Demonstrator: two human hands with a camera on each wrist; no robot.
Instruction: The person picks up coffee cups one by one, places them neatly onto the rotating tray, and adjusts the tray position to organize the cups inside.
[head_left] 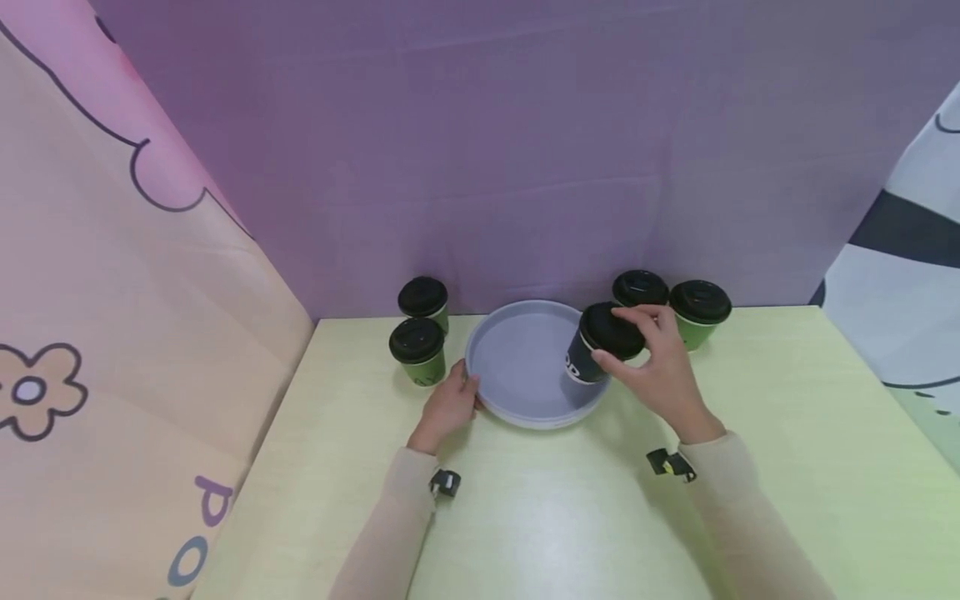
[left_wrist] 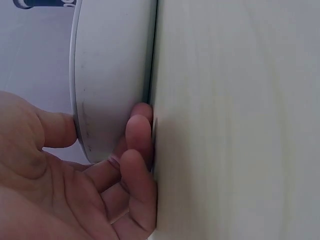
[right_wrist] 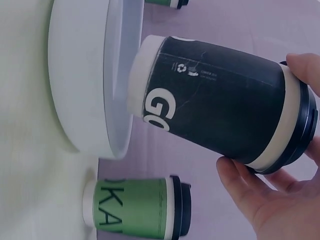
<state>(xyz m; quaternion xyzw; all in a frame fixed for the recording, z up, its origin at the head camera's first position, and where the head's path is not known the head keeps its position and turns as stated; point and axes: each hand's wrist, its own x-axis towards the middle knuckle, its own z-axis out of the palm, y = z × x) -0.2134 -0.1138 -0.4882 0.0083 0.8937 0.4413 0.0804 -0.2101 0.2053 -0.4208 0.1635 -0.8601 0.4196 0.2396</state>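
Observation:
My right hand (head_left: 663, 375) holds a dark paper cup (head_left: 585, 357) by its black lid end, thumb and fingers around it. The cup tilts above the right side of a round grey tray (head_left: 517, 358); in the right wrist view its white base (right_wrist: 142, 75) appears raised off the tray floor. At the tray's left front edge, my left hand (head_left: 447, 408) grips the rim. The left wrist view shows the thumb (left_wrist: 60, 129) against the rim and curled fingers (left_wrist: 138, 135) at the lower edge. Inside the tray no other cup shows.
Two green cups with black lids, a front one (head_left: 422, 367) and a rear one (head_left: 423, 297), stand left of the tray. Right of it are another lidded cup (head_left: 639, 287) and a green cup (head_left: 699, 321). A purple backdrop (head_left: 480, 167) rises behind the table (head_left: 540, 517).

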